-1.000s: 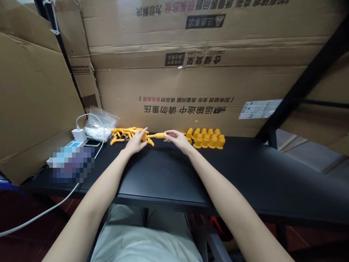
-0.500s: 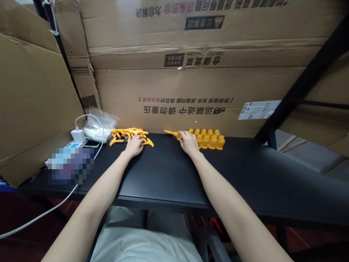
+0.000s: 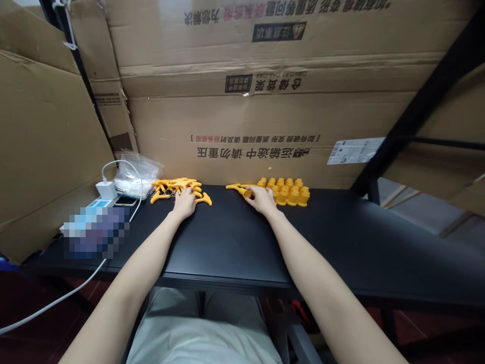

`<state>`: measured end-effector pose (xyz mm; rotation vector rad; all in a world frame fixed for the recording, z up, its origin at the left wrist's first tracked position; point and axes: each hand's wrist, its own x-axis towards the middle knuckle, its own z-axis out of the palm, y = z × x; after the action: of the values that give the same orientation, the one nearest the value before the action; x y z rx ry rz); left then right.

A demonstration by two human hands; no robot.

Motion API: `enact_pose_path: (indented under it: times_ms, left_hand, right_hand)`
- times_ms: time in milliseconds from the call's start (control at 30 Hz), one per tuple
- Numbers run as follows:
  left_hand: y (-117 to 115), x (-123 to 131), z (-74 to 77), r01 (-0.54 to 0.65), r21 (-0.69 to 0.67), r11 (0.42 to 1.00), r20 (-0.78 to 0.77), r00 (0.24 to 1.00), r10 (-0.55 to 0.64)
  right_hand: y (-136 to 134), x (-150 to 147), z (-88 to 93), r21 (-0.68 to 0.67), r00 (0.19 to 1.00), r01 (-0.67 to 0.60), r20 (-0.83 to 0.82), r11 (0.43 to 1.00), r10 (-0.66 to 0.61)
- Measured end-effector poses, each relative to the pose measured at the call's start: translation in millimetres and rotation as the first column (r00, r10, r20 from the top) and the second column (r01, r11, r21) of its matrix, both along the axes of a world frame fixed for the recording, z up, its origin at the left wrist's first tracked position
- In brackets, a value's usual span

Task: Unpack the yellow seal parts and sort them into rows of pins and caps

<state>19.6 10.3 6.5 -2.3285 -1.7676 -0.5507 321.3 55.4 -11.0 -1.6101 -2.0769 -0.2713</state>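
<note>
My left hand (image 3: 185,203) lies over a pile of yellow curved handles (image 3: 178,184) with small chains among them. Its fingers are bent down into the pile, partly hidden there, closed at the handles. One T-shaped yellow handle (image 3: 206,199) lies just right of that hand. In my right hand (image 3: 264,200), thumb and fingers close on a small yellow cup-like piece (image 3: 246,193), its round end facing left and toward me. Past it a thin yellow piece (image 3: 232,187) points left. Behind and beside the right hand stand rows of yellow cup-like pieces (image 3: 292,194).
A clear plastic bag (image 3: 137,174), a phone (image 3: 126,201), and a white charger (image 3: 106,189) with its cable sit at the left of the black table (image 3: 227,247). Cardboard (image 3: 242,116) walls the back and left. A black metal post (image 3: 409,106) slants at the right.
The right-hand piece has turned so that its round end shows toward me, and a thin piece now shows separately beyond it. My left hand stays at the pile, its fingers closer together.
</note>
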Motion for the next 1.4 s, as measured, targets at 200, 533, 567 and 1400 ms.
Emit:
enact_pose_path:
  times_ms: [200, 533, 567, 1400]
  left_hand:
    - [2.9, -1.0, 0.2, -0.051, 0.015, 0.999, 0.105, 0.993, 0.049]
    - [6.9, -3.3, 0.6, -0.131, 0.07, 0.989, 0.31, 0.945, 0.104]
    - [6.6, -3.1, 0.5, -0.123, 0.078, 0.989, 0.322, 0.942, 0.092]
    - [4.8, -4.7, 8.9, -0.074, 0.204, 0.976, 0.695, 0.714, -0.092]
  right_hand:
    - [-4.5, -2.7, 4.9, -0.019, 0.998, 0.044, 0.038, 0.999, -0.043]
    - [-7.6, -4.4, 7.2, -0.018, 0.998, 0.052, 0.028, 0.998, -0.052]
    - [-7.8, -4.6, 7.5, -0.003, 0.998, 0.051, 0.024, 0.999, -0.051]
    - [-8.2, -26.3, -2.5, -0.129, 0.998, 0.052, -0.015, 0.99, -0.054]
